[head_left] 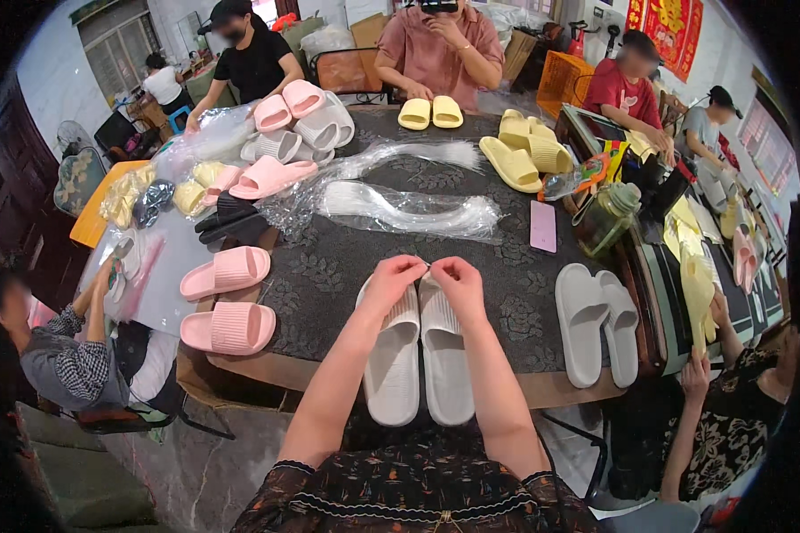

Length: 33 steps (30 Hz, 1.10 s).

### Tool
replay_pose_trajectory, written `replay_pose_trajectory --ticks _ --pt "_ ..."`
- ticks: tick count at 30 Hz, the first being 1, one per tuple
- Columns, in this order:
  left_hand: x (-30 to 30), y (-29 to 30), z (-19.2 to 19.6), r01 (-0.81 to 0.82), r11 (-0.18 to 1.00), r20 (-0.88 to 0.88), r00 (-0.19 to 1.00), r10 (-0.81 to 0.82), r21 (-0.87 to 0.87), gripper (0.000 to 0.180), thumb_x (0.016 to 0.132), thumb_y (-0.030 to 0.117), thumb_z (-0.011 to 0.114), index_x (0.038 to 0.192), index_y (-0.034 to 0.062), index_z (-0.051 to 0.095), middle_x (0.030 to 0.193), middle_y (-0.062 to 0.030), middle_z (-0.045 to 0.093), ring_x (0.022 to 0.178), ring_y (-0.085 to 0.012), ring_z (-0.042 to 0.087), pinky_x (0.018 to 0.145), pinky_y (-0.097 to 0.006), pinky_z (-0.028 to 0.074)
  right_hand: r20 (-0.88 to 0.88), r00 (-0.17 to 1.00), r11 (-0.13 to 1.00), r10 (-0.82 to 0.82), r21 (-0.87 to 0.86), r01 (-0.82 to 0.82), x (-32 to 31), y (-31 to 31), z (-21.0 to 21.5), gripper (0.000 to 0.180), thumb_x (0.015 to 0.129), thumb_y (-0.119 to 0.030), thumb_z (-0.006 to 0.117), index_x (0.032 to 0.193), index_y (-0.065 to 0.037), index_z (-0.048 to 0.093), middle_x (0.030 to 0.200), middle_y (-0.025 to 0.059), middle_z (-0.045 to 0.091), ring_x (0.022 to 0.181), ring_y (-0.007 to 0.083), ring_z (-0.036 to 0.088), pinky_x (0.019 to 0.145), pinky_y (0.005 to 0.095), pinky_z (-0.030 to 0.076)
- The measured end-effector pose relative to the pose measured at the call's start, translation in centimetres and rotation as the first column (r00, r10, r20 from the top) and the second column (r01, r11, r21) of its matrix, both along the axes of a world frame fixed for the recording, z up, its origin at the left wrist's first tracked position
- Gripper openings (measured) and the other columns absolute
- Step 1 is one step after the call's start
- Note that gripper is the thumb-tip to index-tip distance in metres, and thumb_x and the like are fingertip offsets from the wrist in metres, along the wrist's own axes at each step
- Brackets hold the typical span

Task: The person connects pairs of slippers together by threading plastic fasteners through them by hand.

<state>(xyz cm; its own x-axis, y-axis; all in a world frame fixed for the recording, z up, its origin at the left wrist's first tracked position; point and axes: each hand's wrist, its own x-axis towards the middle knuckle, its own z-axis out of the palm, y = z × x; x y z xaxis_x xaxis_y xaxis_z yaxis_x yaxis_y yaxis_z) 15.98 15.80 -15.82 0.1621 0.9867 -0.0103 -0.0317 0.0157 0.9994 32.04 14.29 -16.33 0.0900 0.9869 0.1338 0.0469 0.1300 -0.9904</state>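
In front of me a pair of light grey slippers (391, 377) lies side by side on the table, heels toward me. Above their toe ends my left hand (398, 277) and my right hand (458, 282) meet, fingertips pinched almost together. Whatever lies between the fingertips is too small to make out. Both hands partly cover the slippers' ribbed straps. Just beyond them stretches a clear bag of thin white plastic strands (409, 210), touched by neither hand.
Pink slippers (231, 329) lie to the left, another grey pair (583, 324) to the right. Beyond are a pink phone-shaped slab (542, 227), a green bottle (609, 218), yellow slippers (511, 164) and a slipper pile (276, 178). Several people sit around the dark patterned tabletop (320, 311).
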Motion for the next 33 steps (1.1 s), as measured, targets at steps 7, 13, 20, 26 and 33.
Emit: replay_pose_trajectory --ticks 7,13,20,26,33 --pt "0.2 0.1 0.3 -0.044 0.998 0.08 0.996 0.048 -0.051 0.015 0.086 0.016 0.064 0.095 0.0039 0.068 0.081 0.005 0.062 0.072 -0.0039 0.051 0.065 -0.02 0.04 0.056 0.996 0.996 0.063 0.063 -0.066 0.0 0.0 -0.6 0.011 0.08 -0.01 0.066 0.087 -0.002 0.066 0.076 -0.0004 0.063 0.068 0.0058 0.056 0.063 0.0227 0.046" --pt "0.5 -0.2 0.5 -0.083 0.996 0.065 0.994 0.085 -0.038 0.015 0.087 0.016 0.064 0.094 0.0035 0.068 0.081 0.0046 0.061 0.073 -0.0029 0.05 0.064 -0.02 0.039 -0.071 0.997 1.0 0.03 0.001 -0.03 0.2 0.2 -0.6 0.01 0.08 -0.01 0.067 0.086 -0.002 0.066 0.075 -0.0006 0.063 0.068 0.0057 0.056 0.064 0.0211 0.046" --pt "0.2 -0.1 -0.1 0.02 1.0 -0.063 0.998 -0.018 0.021 0.015 0.088 0.016 0.063 0.096 0.0038 0.066 0.083 0.0032 0.061 0.076 -0.0052 0.053 0.068 -0.021 0.042 -0.034 0.998 0.999 0.047 0.009 -0.047 0.0 -0.1 -0.2 0.01 0.081 -0.011 0.068 0.087 -0.002 0.067 0.075 -0.0013 0.063 0.067 0.0053 0.055 0.063 0.0217 0.045" --pt "0.0 -0.1 0.1 -0.061 0.997 0.125 0.99 0.066 -0.044 0.014 0.088 0.016 0.063 0.094 0.0033 0.065 0.083 0.003 0.061 0.077 -0.0052 0.052 0.069 -0.021 0.042 -0.118 0.993 0.999 0.03 -0.021 -0.033 0.1 -0.1 0.1 0.01 0.081 -0.01 0.067 0.087 -0.002 0.066 0.076 -0.002 0.063 0.067 0.0046 0.054 0.062 0.0208 0.044" --pt "0.4 -0.2 0.1 -0.019 0.999 0.012 1.0 0.018 0.041 0.017 0.088 0.017 0.063 0.095 0.0012 0.067 0.081 0.0031 0.061 0.076 -0.0051 0.052 0.067 -0.021 0.041 -0.077 0.996 0.999 0.052 0.002 -0.052 0.1 -0.1 -0.3 0.007 0.083 -0.008 0.066 0.086 -0.002 0.065 0.075 -0.004 0.061 0.066 0.0029 0.052 0.06 0.0185 0.042"
